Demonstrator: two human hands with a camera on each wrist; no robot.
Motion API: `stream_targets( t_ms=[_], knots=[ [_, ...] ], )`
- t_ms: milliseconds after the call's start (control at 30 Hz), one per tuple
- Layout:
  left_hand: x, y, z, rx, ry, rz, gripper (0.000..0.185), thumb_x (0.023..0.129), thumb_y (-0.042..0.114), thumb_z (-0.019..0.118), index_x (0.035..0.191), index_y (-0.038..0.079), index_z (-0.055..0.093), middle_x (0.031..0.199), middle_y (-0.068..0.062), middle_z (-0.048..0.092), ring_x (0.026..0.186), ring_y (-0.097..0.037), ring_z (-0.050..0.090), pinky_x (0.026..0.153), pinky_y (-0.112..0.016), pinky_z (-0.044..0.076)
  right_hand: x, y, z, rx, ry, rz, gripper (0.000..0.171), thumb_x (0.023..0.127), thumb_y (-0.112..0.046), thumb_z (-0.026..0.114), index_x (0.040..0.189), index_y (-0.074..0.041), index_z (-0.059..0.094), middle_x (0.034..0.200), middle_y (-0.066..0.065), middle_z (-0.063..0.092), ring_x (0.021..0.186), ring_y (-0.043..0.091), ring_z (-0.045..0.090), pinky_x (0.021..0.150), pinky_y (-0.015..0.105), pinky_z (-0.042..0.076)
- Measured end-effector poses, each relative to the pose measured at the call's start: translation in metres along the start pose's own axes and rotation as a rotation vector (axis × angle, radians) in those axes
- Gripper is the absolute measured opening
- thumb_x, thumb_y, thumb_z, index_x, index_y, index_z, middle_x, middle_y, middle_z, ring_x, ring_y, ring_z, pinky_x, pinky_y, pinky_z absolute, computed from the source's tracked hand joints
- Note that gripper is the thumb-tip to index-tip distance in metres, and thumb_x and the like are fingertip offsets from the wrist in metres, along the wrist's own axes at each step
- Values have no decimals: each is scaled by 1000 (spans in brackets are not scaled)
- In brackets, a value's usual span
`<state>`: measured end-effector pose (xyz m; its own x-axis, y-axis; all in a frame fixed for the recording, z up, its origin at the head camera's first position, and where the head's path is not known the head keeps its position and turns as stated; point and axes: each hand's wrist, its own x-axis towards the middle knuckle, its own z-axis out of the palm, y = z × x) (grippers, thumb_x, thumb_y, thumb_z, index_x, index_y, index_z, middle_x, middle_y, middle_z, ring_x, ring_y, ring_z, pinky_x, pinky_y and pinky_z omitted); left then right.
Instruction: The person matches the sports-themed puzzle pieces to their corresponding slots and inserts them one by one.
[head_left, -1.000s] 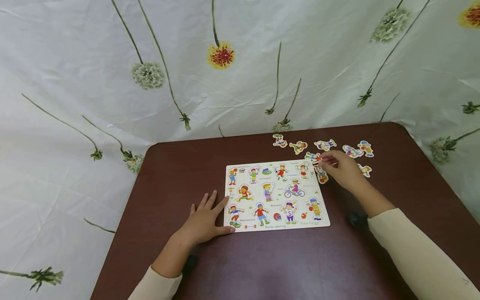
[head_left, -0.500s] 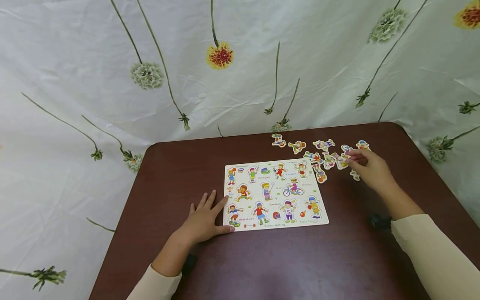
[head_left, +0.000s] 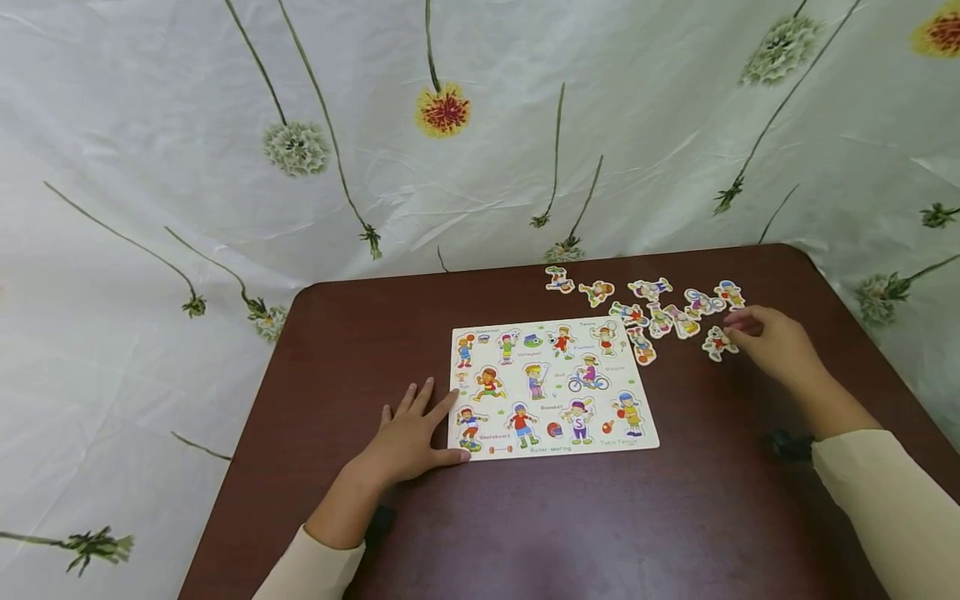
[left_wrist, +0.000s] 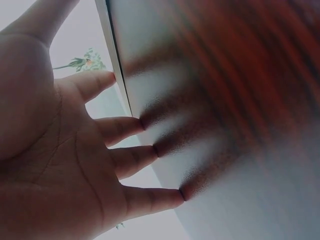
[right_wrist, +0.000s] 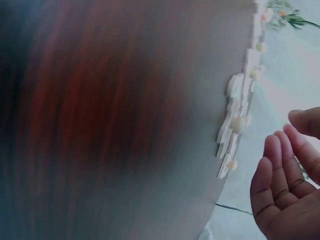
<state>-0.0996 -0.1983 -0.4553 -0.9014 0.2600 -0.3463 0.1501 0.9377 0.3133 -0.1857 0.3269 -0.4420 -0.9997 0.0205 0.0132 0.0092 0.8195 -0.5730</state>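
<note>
A white puzzle board printed with sport figures lies on the brown table. My left hand rests beside it with spread fingers, thumb and index tip at its left edge. In the left wrist view those fingers are straight, tips on the tabletop. My right hand is just right of a footballer puzzle piece; contact with it cannot be told. In the right wrist view this hand has softly bent fingers, thumb close to the index tip, nothing visible between them.
Several cut-out pieces lie loose behind the board, among them a cyclist piece and a basketball piece by the board's right edge. In the right wrist view the pieces show small knobs. A flowered cloth hangs behind the table.
My right hand has moved right, away from the board, past several pieces to the footballer piece. More pieces lie uncovered where it was. The left hand has stayed put.
</note>
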Motion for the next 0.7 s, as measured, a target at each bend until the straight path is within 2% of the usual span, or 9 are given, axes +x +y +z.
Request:
stream_targets(
  t_ms=[100,300,700],
  knots=[
    [0,1,-1,-3,2,5,97,82,65,73,161,29,28,170,-18,11,157,-44,6,115,-79,12,2,3,0,-59,-35,-29,25,98,-18,63,111,3,66,103,26,70,93,38,65,68,35,45],
    [-1,1,-1,-4,0,7,97,83,64,72,162,29,27,171,-18,11,158,-44,6,115,-79,11,8,7,1,-152,-109,-22,25,97,-18,62,105,5,65,102,28,70,91,41,65,75,52,46],
    [-2,1,-2,-7,6,11,97,84,63,73,161,28,28,170,-19,11,157,-44,6,114,-79,12,10,8,7,-175,-145,17,21,97,-17,61,103,3,65,96,25,70,85,35,64,71,47,47]
  ],
)
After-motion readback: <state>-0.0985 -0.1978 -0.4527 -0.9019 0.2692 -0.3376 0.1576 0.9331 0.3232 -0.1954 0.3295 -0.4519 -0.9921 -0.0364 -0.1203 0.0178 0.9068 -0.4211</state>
